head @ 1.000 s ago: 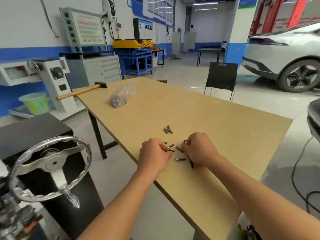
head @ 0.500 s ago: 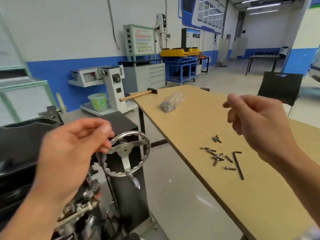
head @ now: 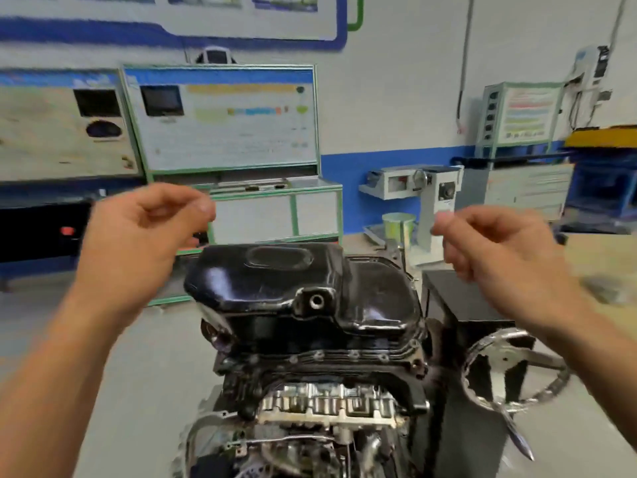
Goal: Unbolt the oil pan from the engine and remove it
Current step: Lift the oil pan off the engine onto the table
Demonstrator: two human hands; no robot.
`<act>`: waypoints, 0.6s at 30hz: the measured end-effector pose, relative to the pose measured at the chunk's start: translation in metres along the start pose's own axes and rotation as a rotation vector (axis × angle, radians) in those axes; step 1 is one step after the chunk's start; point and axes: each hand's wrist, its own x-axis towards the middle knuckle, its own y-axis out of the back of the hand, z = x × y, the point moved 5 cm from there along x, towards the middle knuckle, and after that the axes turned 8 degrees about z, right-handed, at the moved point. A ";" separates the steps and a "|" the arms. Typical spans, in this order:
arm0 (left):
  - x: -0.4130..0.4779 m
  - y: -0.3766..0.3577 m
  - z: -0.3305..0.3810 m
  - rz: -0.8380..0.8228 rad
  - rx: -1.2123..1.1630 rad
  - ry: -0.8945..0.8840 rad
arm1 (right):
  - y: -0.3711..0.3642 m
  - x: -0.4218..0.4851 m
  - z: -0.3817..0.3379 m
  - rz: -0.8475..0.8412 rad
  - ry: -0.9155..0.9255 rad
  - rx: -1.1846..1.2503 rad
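Oil pan (head: 275,291) | glossy black, oval recess on top | seated on engine (head: 324,405)

A single wide-angle camera sits on the person's head and faces forward and somewhat down. It looks from close above onto the glossy black pressed-metal oil pan (head: 275,291) at the centre of the frame. The dark engine with silver cast parts (head: 324,405) below it runs off the bottom edge. Both forearms enter from the lower corners. The left hand (head: 138,243) and right hand (head: 499,250) are near the lens, on either side of the pan. Farther off, the view faces a white wall with a blue band (head: 379,188) and a green-framed training panel (head: 224,119). A corner of the pale wooden worktop (head: 603,257) shows at the right edge. The picture is blurred.
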 end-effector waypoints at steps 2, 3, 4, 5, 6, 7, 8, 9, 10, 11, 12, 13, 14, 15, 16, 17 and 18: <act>-0.002 0.006 -0.043 -0.067 0.206 0.065 | -0.040 0.002 0.020 -0.134 -0.012 -0.103; -0.004 0.007 -0.067 -0.136 0.305 0.117 | -0.058 0.001 0.031 -0.247 -0.038 -0.136; -0.008 0.008 -0.091 -0.234 0.366 0.173 | -0.077 -0.002 0.042 -0.388 -0.040 -0.154; -0.012 0.007 -0.113 -0.329 0.389 0.213 | -0.094 -0.008 0.052 -0.523 -0.043 -0.165; -0.017 0.007 -0.133 -0.406 0.375 0.241 | -0.109 -0.012 0.066 -0.622 -0.034 -0.192; -0.019 0.007 -0.150 -0.450 0.333 0.265 | -0.123 -0.016 0.080 -0.676 -0.019 -0.269; -0.021 0.008 -0.164 -0.464 0.276 0.292 | -0.135 -0.017 0.097 -0.680 -0.005 -0.367; -0.023 0.009 -0.177 -0.451 0.208 0.325 | -0.145 -0.018 0.108 -0.662 -0.024 -0.456; -0.024 0.010 -0.187 -0.431 0.129 0.365 | -0.154 -0.019 0.115 -0.612 -0.036 -0.475; -0.024 0.009 -0.196 -0.418 0.048 0.405 | -0.161 -0.018 0.121 -0.537 -0.052 -0.433; -0.024 0.007 -0.203 -0.417 -0.030 0.431 | -0.166 -0.017 0.125 -0.459 -0.063 -0.379; -0.024 0.004 -0.208 -0.429 -0.103 0.435 | -0.169 -0.018 0.127 -0.387 -0.072 -0.353; -0.024 0.002 -0.212 -0.442 -0.160 0.428 | -0.171 -0.018 0.129 -0.341 -0.066 -0.329; -0.024 0.000 -0.214 -0.448 -0.204 0.418 | -0.172 -0.018 0.130 -0.318 -0.065 -0.313; -0.024 -0.001 -0.216 -0.448 -0.236 0.416 | -0.174 -0.018 0.130 -0.305 -0.070 -0.297; -0.025 -0.001 -0.218 -0.440 -0.259 0.418 | -0.174 -0.019 0.131 -0.301 -0.083 -0.275; -0.025 -0.001 -0.219 -0.430 -0.267 0.416 | -0.173 -0.021 0.132 -0.298 -0.090 -0.249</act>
